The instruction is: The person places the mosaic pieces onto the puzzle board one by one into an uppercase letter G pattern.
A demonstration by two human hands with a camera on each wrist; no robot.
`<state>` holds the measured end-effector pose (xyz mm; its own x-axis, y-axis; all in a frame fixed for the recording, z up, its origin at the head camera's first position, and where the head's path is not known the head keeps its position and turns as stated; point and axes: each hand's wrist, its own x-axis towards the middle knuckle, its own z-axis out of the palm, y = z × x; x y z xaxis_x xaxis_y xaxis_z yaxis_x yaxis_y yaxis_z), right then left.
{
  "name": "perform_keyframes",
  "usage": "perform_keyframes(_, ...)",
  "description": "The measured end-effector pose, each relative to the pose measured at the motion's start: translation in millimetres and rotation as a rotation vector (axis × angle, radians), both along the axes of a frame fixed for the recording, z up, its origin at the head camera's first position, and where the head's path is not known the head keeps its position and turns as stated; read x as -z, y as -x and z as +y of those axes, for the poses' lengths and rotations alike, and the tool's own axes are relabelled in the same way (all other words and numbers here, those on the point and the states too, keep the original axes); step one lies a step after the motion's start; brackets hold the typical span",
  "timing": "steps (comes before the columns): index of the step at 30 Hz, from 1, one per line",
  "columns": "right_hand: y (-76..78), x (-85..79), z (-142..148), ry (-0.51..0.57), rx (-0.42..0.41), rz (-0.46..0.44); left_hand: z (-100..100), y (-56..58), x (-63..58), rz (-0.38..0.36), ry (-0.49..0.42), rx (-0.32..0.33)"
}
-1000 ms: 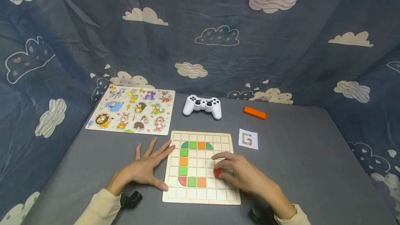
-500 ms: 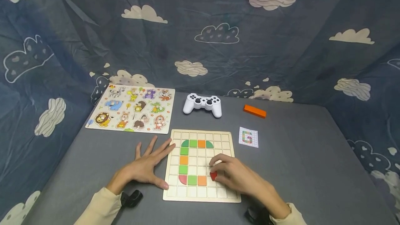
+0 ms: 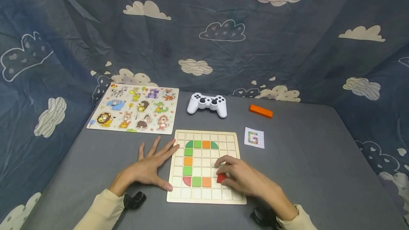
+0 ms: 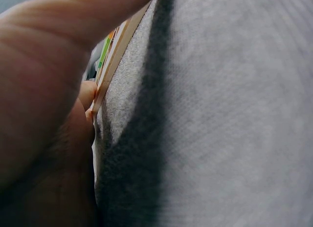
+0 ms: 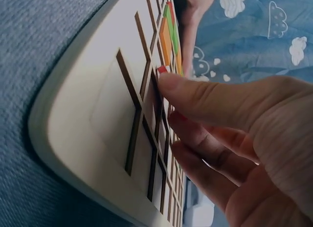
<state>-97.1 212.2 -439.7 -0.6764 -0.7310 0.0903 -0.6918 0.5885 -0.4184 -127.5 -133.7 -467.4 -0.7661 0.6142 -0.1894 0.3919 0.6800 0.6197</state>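
My right hand (image 3: 244, 176) pinches a small red tile (image 3: 221, 178) between thumb and fingers, over the lower right part of a wooden grid board (image 3: 201, 196). The tile is just right of an orange square tile (image 3: 206, 182); whether it sits fully in a cell cannot be told. In the right wrist view only a red corner (image 5: 162, 69) shows past the thumb tip. My left hand (image 3: 148, 168) lies with fingers spread, fingertips and thumb touching the board's left edge. Green, orange and pink-red tiles form an open curve on the board.
A printed pattern card (image 3: 254, 137) lies right of the board. Behind are an animal puzzle board (image 3: 132, 111), a white game controller (image 3: 207, 104) and an orange block (image 3: 261, 111). A cloud-print cloth (image 3: 204, 56) hangs at the back.
My right hand has shifted slightly left and nearer over the board with the red tile. A red patch seen earlier under the right wrist no longer shows. My left hand keeps its place.
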Motion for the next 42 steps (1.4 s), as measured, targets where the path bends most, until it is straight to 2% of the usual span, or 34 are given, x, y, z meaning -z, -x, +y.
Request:
perform_keyframes(11, 1.8, 3.0, -1.6, 0.034, -0.046, -0.022, 0.5, 1.4, 0.1, 0.002, -0.006, -0.005)
perform_keyframes(18, 0.5, 0.0, -3.5, -0.014, -0.041, -0.028, -0.7, 0.7, 0.1, 0.007, -0.004, -0.009)
perform_keyframes(29, -2.7, 2.3, -5.3, -0.056, 0.009, 0.031, 1.2, 0.7, 1.2, 0.007, -0.009, -0.004)
perform_keyframes(42, -4.2, 4.4, -8.0, -0.044, 0.044, 0.033, 0.7, 1.1, 2.0, 0.011, -0.005, -0.002)
